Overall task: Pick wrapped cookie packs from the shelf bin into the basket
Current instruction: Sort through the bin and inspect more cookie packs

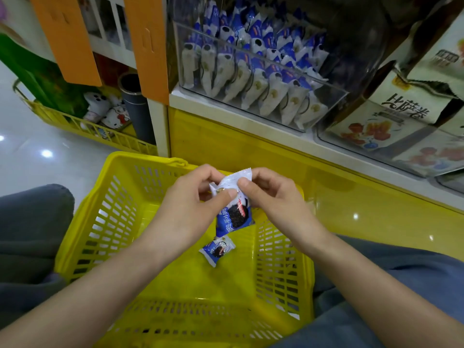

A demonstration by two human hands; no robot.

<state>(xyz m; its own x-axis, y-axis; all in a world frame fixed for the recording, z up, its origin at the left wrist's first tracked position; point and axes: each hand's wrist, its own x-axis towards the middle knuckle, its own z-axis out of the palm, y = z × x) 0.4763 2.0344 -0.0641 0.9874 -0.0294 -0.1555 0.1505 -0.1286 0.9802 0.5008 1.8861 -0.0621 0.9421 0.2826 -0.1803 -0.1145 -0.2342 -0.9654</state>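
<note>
One small blue-and-white wrapped cookie pack (217, 249) lies near the middle of the yellow slotted plastic basket (100, 222), a second such pack (233, 217) hangs above it, pinched between my left grip (190, 204) and right grip (273, 197), and the clear plastic shelf bin (263, 57) is well stocked.

Fingers and thumbs of the left hand (187, 204) and right hand (273, 197) cover the upper half of the blue-and-white wrapped cookie pack (234, 214), and there goes most of its print. The yellow slatted plastic basket (113, 217) runs off the bottom edge, both forearms crossing its floor. Up in the clear plastic shelf bin (263, 58), the rear packs (253, 18) blur into shadow, lettering too small to read.
</note>
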